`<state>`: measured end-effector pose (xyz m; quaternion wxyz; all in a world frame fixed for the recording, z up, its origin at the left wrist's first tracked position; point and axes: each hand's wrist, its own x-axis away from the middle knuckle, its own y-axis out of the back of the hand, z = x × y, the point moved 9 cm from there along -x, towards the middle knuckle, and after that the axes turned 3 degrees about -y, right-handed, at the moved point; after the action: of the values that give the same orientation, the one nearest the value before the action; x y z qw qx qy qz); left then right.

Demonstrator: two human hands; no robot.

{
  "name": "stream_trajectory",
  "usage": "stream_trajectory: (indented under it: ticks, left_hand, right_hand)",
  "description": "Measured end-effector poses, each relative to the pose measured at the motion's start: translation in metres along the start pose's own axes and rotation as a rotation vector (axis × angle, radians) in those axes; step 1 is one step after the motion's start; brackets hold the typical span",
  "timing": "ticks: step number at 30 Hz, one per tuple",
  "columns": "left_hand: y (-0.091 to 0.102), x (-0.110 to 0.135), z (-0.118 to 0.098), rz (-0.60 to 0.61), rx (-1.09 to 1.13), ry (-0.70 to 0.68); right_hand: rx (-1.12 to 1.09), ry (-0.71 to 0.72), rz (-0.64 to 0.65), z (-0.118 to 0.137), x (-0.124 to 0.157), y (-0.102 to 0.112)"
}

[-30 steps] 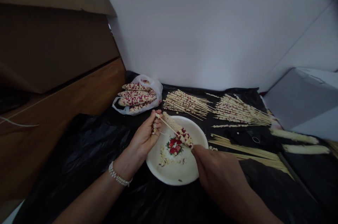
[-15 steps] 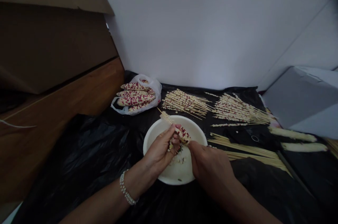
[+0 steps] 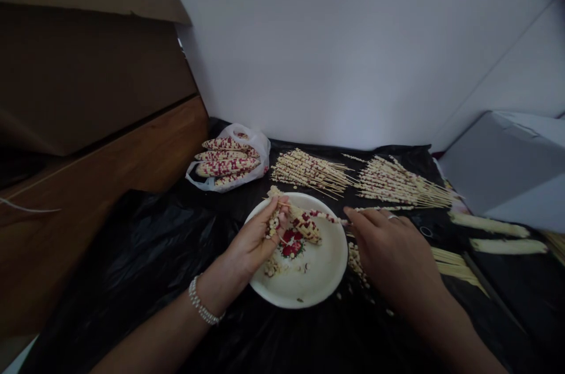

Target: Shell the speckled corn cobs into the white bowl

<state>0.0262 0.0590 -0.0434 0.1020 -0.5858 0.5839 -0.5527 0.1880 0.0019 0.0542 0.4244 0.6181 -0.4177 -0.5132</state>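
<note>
A white plate [image 3: 324,280] with a red flower print lies on black plastic sheeting in front of me, with loose corn kernels [image 3: 271,268] on it. My left hand [image 3: 253,239] is over the plate's left rim, its fingers closed on a partly stripped red-and-white corn cob [image 3: 302,224] and a short string of kernels. My right hand [image 3: 392,244] is just right of the plate, its fingers pinched on the end of a thin skewer [image 3: 329,217] threaded with kernels, which points toward the cob.
A plastic bag of whole corn cobs [image 3: 227,163] lies at the back left. Two heaps of filled skewers [image 3: 311,171] [image 3: 397,186] lie behind the plate. Bare sticks [image 3: 448,262] and stripped cobs [image 3: 485,224] lie right. Cardboard boxes [image 3: 88,68] stand left, a grey box [image 3: 507,168] right.
My right hand has left the cob and drawn to the right with a kernel-threaded skewer. My left hand has stayed over the plate with the cob. More kernels lie scattered right of the plate.
</note>
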Motion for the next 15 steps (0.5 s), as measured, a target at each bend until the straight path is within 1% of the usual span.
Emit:
stream_trajectory:
  ticks: [2, 4, 7, 10, 11, 13, 15]
  left_hand:
    - [0.003, -0.001, 0.009, -0.004, -0.014, 0.025]
    - [0.005, 0.0, 0.024, -0.009, -0.032, 0.063]
    - [0.007, 0.004, 0.045, -0.015, -0.026, 0.128]
    - [0.005, 0.01, 0.053, 0.001, -0.002, 0.176]
    - [0.003, 0.011, 0.055, 0.022, 0.01, 0.208]
    - [-0.005, 0.014, 0.057, 0.11, 0.042, 0.28]
    - [-0.01, 0.016, 0.056, 0.165, 0.082, 0.316]
  right_hand:
    - [-0.044, 0.071, -0.115, 0.011, 0.004, 0.011]
    - [-0.115, 0.16, -0.168, 0.028, 0.008, 0.015]
    - [-0.171, 0.198, -0.137, 0.045, 0.011, 0.007]
    - [-0.178, 0.255, -0.089, 0.054, 0.011, -0.007]
    - [-0.176, 0.241, -0.076, 0.051, 0.01, -0.012]
    - [-0.184, 0.135, -0.041, 0.037, 0.005, -0.02]
    - [-0.237, 0.041, -0.017, 0.022, 0.002, -0.023]
